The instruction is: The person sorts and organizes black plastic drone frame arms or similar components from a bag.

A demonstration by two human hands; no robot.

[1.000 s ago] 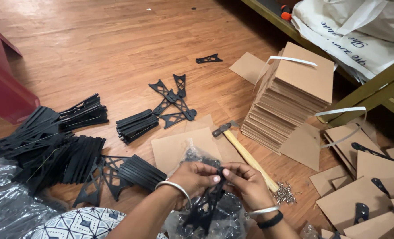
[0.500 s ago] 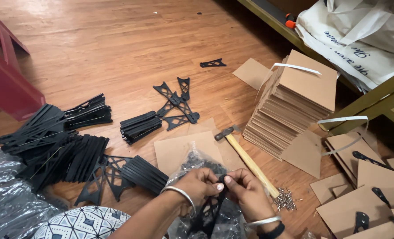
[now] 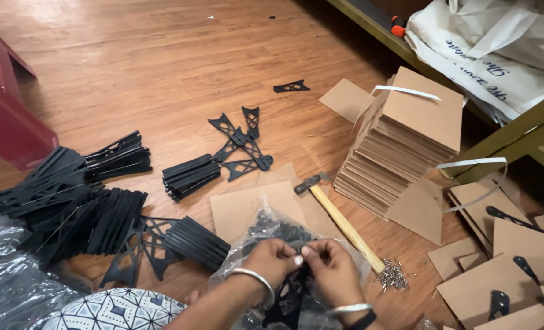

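My left hand (image 3: 273, 261) and my right hand (image 3: 329, 265) meet at the bottom centre, fingertips pinched together on a small black plastic bracket piece (image 3: 299, 247) over a clear plastic bag (image 3: 264, 227) of black parts. More black bracket pieces (image 3: 287, 299) show below my hands. The bag lies on a brown cardboard sheet (image 3: 242, 209). A wooden-handled hammer (image 3: 339, 221) lies just right of my hands, its head pointing away from me.
A tall stack of brown boards (image 3: 406, 143) with white straps stands right. Small nails (image 3: 393, 275) lie by the hammer handle. Piles of black brackets (image 3: 76, 201) fill the left, loose ones (image 3: 241, 143) in the middle. A red bench (image 3: 9, 116) stands far left.
Both hands stay pinched together on the black piece over the bag, drawn slightly nearer to me. The view has shifted a little; nothing else on the floor moved.
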